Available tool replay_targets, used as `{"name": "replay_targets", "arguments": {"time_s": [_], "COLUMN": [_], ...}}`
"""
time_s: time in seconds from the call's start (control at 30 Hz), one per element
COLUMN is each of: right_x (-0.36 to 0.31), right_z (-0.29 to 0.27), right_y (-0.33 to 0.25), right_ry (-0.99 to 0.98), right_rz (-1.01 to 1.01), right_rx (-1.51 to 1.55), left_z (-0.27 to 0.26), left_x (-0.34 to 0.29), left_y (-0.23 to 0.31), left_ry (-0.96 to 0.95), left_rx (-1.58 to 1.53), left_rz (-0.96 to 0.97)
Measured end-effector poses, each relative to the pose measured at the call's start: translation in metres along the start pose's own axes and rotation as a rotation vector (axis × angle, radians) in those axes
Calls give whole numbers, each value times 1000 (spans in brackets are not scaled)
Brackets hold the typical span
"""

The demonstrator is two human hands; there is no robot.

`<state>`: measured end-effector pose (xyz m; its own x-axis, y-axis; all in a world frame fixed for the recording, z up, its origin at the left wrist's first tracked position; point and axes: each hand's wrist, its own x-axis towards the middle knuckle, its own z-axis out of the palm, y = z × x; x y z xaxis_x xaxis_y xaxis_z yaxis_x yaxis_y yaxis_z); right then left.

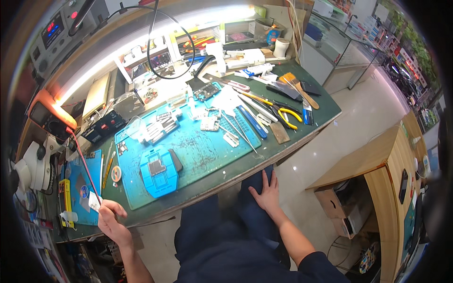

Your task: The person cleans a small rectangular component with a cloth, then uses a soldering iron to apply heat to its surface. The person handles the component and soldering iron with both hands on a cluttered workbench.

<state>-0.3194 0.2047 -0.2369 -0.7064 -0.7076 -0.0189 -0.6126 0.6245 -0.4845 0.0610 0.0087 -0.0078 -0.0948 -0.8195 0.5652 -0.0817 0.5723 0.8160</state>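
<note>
At the left front edge of the bench, my left hand [113, 220] is closed, with a thin red test lead [84, 162] running into its fingers. That lead comes down from an orange-cased multimeter [51, 115] at the far left. A small white piece [94, 201] shows right beside the fingers; whether I hold it too is unclear. My right hand [268, 192] lies flat on my right leg, fingers spread, holding nothing. On the blue work mat [198, 160] stands a blue phone-board holder [159, 170] with a grey square part on it. A small circuit board [209, 123] lies farther back.
Pliers with yellow handles [287, 117], a wooden-handled brush [302, 89] and several tweezers and tools crowd the right of the bench. A white microscope [33, 167] stands far left. A wooden desk [363, 155] stands to the right. A black cable loop [150, 52] hangs above.
</note>
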Motion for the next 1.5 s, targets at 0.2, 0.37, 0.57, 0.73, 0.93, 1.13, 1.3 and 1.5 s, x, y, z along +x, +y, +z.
{"name": "replay_targets", "arguments": {"time_s": [0.2,0.37,0.57,0.73,0.93,1.13,1.3,1.5], "right_x": [8,11,37,67,80,76,77,96], "right_z": [13,16,15,25,55,102,113,93], "right_y": [22,24,29,46,82,135,160,139], "right_ry": [86,61,-40,-188,-44,114,147,179], "right_rz": [-63,18,213,195,62,64,36,60], "right_rx": [-23,-55,-152,-300,-43,407,405,438], "left_z": [16,27,29,14,19,14,18,13], "left_x": [60,118,124,124,108,101,100,105], "left_y": [-12,-36,-45,-59,-54,-68,-59,-56], "left_ry": [16,-167,-252,-230,-173,-297,-278,-293], "left_rx": [108,59,371,298,173,130,43,94], "left_rz": [48,129,238,284,111,153,174,203]}}
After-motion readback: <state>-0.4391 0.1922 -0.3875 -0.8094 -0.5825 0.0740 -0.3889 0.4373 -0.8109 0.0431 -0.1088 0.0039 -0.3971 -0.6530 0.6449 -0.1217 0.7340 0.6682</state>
